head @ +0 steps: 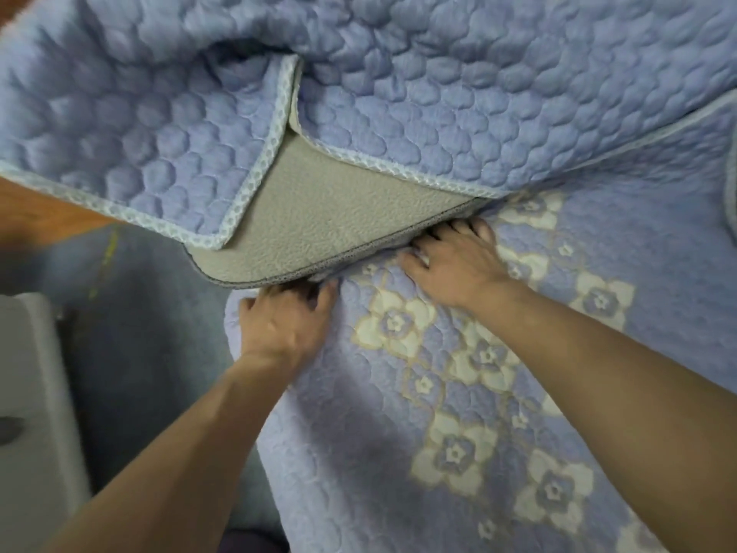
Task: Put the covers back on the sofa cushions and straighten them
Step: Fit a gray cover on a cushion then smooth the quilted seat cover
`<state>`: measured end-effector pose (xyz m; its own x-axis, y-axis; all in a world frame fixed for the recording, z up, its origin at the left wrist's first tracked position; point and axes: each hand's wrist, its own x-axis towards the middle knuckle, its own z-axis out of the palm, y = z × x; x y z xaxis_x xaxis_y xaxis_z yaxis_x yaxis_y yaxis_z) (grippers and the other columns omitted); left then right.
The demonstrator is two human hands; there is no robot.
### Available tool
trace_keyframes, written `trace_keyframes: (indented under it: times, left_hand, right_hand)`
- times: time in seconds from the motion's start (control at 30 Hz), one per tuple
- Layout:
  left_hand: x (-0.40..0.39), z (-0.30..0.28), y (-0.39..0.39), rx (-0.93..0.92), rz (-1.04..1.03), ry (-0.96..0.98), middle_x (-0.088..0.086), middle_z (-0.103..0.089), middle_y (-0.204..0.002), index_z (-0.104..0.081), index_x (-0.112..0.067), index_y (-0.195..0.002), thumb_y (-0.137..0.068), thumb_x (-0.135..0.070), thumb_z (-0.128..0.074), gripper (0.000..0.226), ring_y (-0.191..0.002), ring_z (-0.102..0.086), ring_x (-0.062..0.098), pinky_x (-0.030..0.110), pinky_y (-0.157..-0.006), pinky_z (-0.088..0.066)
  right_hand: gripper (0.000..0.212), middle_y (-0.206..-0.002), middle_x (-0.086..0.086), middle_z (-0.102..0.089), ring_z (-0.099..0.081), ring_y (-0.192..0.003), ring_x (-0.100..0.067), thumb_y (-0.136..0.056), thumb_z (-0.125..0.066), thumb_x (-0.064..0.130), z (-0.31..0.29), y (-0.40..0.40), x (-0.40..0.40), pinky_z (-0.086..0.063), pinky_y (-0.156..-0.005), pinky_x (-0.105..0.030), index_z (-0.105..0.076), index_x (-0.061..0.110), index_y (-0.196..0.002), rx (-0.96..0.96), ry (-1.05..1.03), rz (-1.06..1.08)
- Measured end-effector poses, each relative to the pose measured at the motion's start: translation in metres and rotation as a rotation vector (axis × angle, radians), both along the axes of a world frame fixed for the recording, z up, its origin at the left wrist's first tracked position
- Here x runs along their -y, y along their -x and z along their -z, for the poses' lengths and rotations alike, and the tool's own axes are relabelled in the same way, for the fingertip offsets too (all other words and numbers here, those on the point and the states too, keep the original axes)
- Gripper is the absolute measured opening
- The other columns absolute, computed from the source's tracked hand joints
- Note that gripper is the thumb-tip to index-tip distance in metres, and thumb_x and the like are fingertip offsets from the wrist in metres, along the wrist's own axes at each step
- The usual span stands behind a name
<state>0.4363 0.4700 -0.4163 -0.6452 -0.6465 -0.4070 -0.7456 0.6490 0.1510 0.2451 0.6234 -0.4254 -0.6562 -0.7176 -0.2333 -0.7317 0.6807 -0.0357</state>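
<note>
A lavender quilted seat cover (399, 433) with cream flower patches lies over the sofa cushion in front of me. Behind it hangs a blue quilted backrest cover (438, 93) with a mesh trim, one corner folded so its grey underside (319, 217) shows. My left hand (283, 321) rests on the seat cover's back left corner, its fingertips tucked under the grey edge. My right hand (450, 265) lies on the cover further right, with its fingers pushed into the gap beneath the backrest cover. The fingertips of both hands are hidden.
A grey-blue floor (139, 333) lies to the left of the sofa. A pale grey piece of furniture (32, 413) stands at the left edge. A strip of brown wood (48, 209) shows under the backrest cover at left.
</note>
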Motion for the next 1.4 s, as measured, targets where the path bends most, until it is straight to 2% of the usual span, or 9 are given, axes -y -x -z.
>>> trace_keyframes:
  times: [0.2, 0.43, 0.57, 0.63, 0.87, 0.93, 1.07, 1.2, 1.4]
  left_hand:
    - [-0.015, 0.015, -0.011, -0.042, 0.175, 0.152, 0.014, -0.066, -0.112, -0.064, -0.012, -0.106, -0.100, -0.054, -0.021, 0.061, -0.111, -0.053, 0.037, 0.050, -0.098, -0.043]
    - [0.044, 0.009, 0.004, -0.157, -0.152, -0.305, 0.004, -0.040, -0.156, -0.044, -0.031, -0.148, -0.096, -0.067, -0.034, 0.064, -0.143, -0.036, 0.029, 0.042, -0.118, -0.029]
    - [0.014, 0.007, -0.018, -0.086, -0.037, 0.000, 0.015, -0.066, -0.121, -0.064, -0.022, -0.114, -0.101, -0.054, -0.030, 0.049, -0.112, -0.060, 0.039, 0.043, -0.094, -0.046]
    - [-0.005, -0.002, -0.041, -0.157, -0.038, 0.074, 0.014, -0.064, -0.119, -0.058, -0.021, -0.120, -0.100, -0.057, -0.032, 0.048, -0.111, -0.058, 0.039, 0.045, -0.095, -0.043]
    - [0.074, 0.019, -0.027, -0.038, -0.486, -0.669, 0.009, -0.062, -0.134, -0.067, -0.022, -0.122, -0.098, -0.052, -0.038, 0.048, -0.122, -0.056, 0.028, 0.044, -0.114, -0.033]
    - [0.076, 0.026, -0.022, 0.048, -0.408, -0.569, 0.014, -0.059, -0.138, -0.065, -0.017, -0.125, -0.103, -0.039, -0.034, 0.044, -0.126, -0.053, 0.032, 0.045, -0.114, -0.034]
    - [0.025, -0.002, -0.034, 0.120, -0.059, 0.174, 0.019, -0.067, -0.113, -0.067, -0.012, -0.109, -0.091, -0.034, -0.025, 0.051, -0.108, -0.060, 0.040, 0.046, -0.093, -0.046]
    - [-0.063, -0.017, -0.011, -0.173, 0.208, 0.108, 0.014, -0.053, -0.133, -0.051, -0.011, -0.134, -0.089, -0.034, -0.036, 0.053, -0.122, -0.046, 0.037, 0.049, -0.104, -0.037]
    - [-0.112, 0.011, 0.124, -0.136, 0.372, -0.018, 0.012, -0.033, -0.156, -0.025, -0.020, -0.155, -0.091, -0.056, -0.023, 0.073, -0.140, -0.032, 0.033, 0.045, -0.118, -0.024]
  right_hand:
    - [0.053, -0.112, -0.009, -0.066, -0.052, -0.115, -0.030, -0.097, -0.027, 0.049, 0.025, -0.006, 0.007, -0.028, -0.113, -0.047, -0.069, 0.017, -0.101, -0.097, 0.046, -0.045]
    - [0.078, -0.131, -0.006, -0.060, -0.047, -0.125, -0.028, -0.083, -0.007, 0.065, 0.017, 0.016, 0.014, -0.028, -0.108, -0.045, -0.064, 0.029, -0.121, -0.024, -0.105, -0.068]
    - [0.078, -0.131, -0.011, -0.059, -0.045, -0.122, -0.033, -0.085, -0.007, 0.067, 0.024, 0.015, 0.017, -0.026, -0.109, -0.046, -0.067, 0.032, -0.121, -0.072, -0.115, -0.013]
    - [0.077, -0.127, -0.011, -0.062, -0.048, -0.119, -0.033, -0.088, -0.007, 0.065, 0.025, 0.015, 0.017, -0.027, -0.108, -0.046, -0.068, 0.030, -0.119, -0.103, -0.124, -0.048]
    - [0.070, -0.128, -0.008, -0.062, -0.051, -0.121, -0.029, -0.089, -0.011, 0.061, 0.023, 0.018, 0.021, -0.031, -0.104, -0.047, -0.063, 0.030, -0.122, -0.058, -0.120, -0.042]
    - [0.068, -0.134, -0.007, -0.059, -0.049, -0.125, -0.029, -0.090, -0.012, 0.062, 0.024, 0.021, 0.024, -0.029, -0.105, -0.049, -0.059, 0.032, -0.128, -0.001, -0.135, -0.016]
    - [0.052, -0.135, -0.005, -0.058, -0.045, -0.127, -0.033, -0.097, -0.020, 0.050, 0.018, 0.008, 0.025, -0.026, -0.110, -0.052, -0.055, 0.031, -0.131, -0.026, -0.132, -0.033]
    - [0.054, -0.143, -0.005, -0.047, -0.033, -0.138, -0.028, -0.094, -0.027, 0.048, 0.008, -0.020, -0.009, -0.018, -0.119, -0.048, -0.049, 0.025, -0.138, 0.078, 0.030, -0.001]
    - [0.062, -0.166, 0.006, 0.006, 0.005, -0.152, -0.021, -0.099, -0.025, 0.058, -0.004, 0.071, -0.159, -0.001, -0.123, -0.044, -0.008, 0.040, -0.156, 0.163, -0.082, 0.421]
